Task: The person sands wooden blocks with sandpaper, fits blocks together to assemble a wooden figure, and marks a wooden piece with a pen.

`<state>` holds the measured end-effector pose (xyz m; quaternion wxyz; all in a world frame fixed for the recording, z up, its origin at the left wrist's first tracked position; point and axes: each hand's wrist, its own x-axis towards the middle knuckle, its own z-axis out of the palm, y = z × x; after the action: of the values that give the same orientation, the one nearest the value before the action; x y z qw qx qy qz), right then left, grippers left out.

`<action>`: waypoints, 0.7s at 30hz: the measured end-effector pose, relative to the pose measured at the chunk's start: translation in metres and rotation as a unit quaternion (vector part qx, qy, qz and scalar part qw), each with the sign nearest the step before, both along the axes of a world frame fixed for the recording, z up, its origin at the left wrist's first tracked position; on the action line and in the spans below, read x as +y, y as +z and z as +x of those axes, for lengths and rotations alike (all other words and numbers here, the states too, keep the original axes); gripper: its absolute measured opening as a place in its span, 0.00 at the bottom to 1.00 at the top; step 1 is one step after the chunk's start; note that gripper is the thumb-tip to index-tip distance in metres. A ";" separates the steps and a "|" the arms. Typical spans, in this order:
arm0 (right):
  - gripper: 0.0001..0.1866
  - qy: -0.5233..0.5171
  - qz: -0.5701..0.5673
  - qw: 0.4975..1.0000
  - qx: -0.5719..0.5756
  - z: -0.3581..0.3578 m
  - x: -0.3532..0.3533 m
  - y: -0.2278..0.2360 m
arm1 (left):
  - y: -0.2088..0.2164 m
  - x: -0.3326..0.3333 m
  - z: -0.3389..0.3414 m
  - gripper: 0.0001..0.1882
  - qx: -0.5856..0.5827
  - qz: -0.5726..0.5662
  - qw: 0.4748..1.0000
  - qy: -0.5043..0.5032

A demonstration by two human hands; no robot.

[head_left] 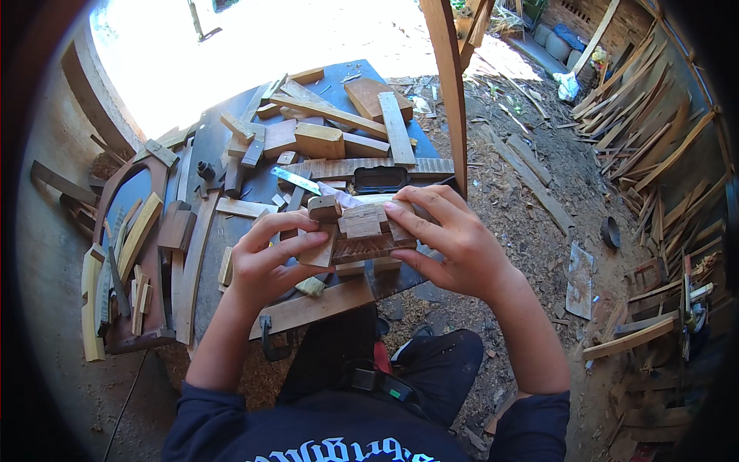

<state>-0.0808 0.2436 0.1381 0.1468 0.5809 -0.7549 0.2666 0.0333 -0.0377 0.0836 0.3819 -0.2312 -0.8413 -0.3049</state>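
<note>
Above the near edge of the workbench (289,308), both my hands hold a small wooden block assembly (363,222). It looks like several short brown blocks set against a flat piece. My left hand (265,254) grips its left end, with the thumb below and the fingers on a paler block. My right hand (454,239) pinches the right end, index finger on top and thumb underneath. How the blocks are joined cannot be made out. Just beyond them lie a black oblong case (381,179) and a metal rule (296,180).
Wood offcuts (319,142) crowd the bench's far half. Curved wooden parts (140,239) rest at the left. A dark clamp (273,339) hangs at the near edge. A wooden post (448,85) rises at the bench's right. Scrap strips (647,131) are stacked along the right wall.
</note>
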 end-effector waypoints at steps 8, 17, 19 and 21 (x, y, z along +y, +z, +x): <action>0.31 0.012 -0.085 0.991 -0.101 -0.002 0.007 0.010 | 0.002 0.002 0.002 0.24 -0.004 0.003 1.000 0.010; 0.27 0.027 -0.164 0.945 -0.282 -0.001 0.002 0.003 | 0.003 0.003 0.001 0.23 -0.001 0.002 1.000 0.020; 0.23 0.057 -0.175 0.948 -0.261 -0.009 -0.001 0.000 | 0.004 0.003 0.001 0.23 -0.003 -0.006 1.000 0.021; 0.22 0.060 -0.165 0.946 -0.272 -0.010 -0.002 -0.001 | 0.004 0.003 0.001 0.24 -0.004 -0.007 1.000 0.021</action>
<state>-0.0912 0.2413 0.1368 0.0129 0.4982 -0.6752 0.5438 0.0346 -0.0352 0.0872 0.3828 -0.2149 -0.8498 -0.2916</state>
